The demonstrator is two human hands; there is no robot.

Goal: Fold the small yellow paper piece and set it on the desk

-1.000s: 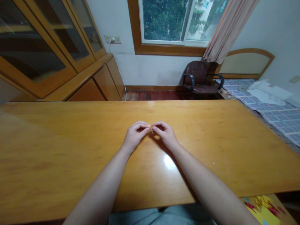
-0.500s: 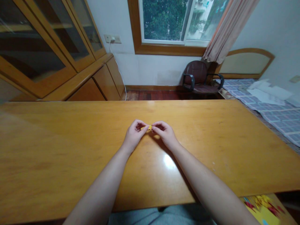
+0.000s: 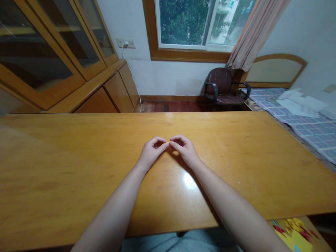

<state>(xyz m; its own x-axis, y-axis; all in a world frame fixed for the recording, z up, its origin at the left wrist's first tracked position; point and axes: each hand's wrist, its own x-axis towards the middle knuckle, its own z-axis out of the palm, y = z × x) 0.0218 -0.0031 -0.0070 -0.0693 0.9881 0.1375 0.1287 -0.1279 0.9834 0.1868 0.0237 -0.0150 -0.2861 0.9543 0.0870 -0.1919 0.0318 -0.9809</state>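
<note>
Above the middle of the wooden table, my left hand and my right hand meet fingertip to fingertip. Both pinch a small yellow piece of paper, and only a thin sliver of it shows between the thumbs. The rest of it is covered by my fingers. On each hand the thumb presses against the bent index finger. Its exact folded shape is too small to make out.
At the lower right, an open drawer holds yellow sheets and red and yellow scraps. A glass-door cabinet stands on the left. Beyond the table are a brown armchair and a bed with a checked cover.
My left fingers have slid right along the yellow paper, closer to my right fingertips. Less of the paper shows now. My right hand has hardly moved.
</note>
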